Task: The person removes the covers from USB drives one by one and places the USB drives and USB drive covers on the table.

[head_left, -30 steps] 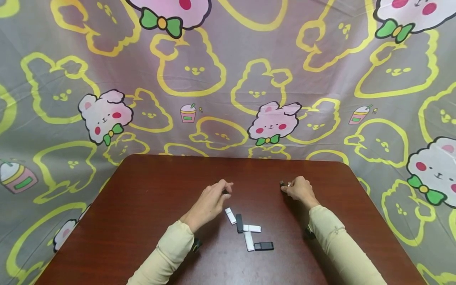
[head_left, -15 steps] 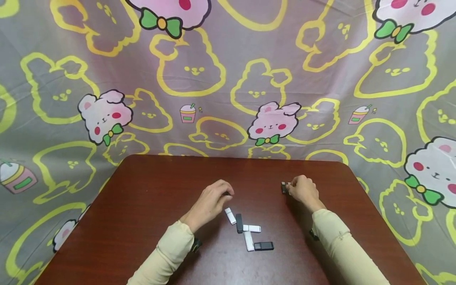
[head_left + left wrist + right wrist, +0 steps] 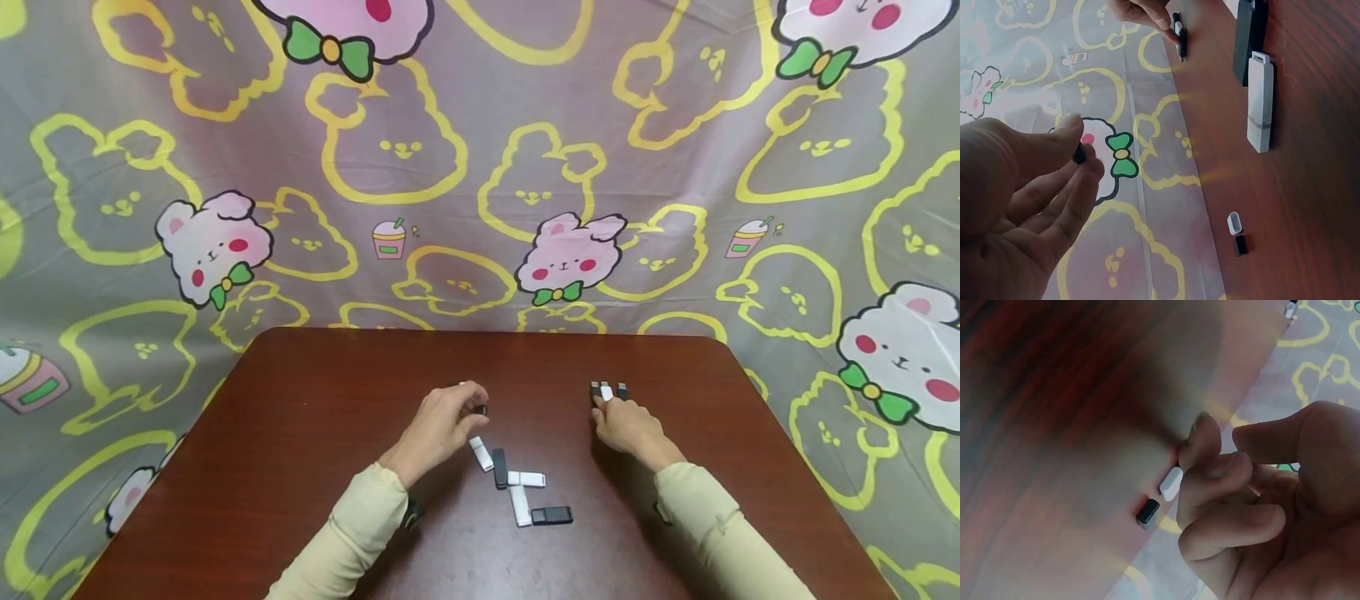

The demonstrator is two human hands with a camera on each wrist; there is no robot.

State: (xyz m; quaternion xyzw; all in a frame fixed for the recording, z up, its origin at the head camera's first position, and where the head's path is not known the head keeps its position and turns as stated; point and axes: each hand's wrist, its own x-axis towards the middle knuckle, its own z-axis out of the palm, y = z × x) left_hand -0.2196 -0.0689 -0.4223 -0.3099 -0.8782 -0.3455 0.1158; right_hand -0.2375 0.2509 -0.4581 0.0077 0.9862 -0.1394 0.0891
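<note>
My left hand [image 3: 478, 407] hovers over the brown table [image 3: 315, 375] and pinches a small black cap [image 3: 1079, 153] between thumb and fingers. Just in front of it lie several USB sticks: a white one [image 3: 481, 452], a black one [image 3: 499, 468], two more white ones [image 3: 527, 479] and a black one [image 3: 551, 515]. To the right, my right hand [image 3: 604, 403] rests low, fingers bent. Its fingertip touches the white piece [image 3: 1170, 483] in a row of three small sticks [image 3: 606, 390], black, white, black.
A loose white cap [image 3: 1234, 223] and a black cap [image 3: 1240, 245] lie near the table's far edge by my left hand. A cartoon-print cloth [image 3: 480, 208] hangs behind and around the table. Bare wood stretches to the left and right front.
My right hand has set a black piece down beside the others and drawn back toward me, leaving the row of three in sight. My left hand has curled lower, still pinching the cap.
</note>
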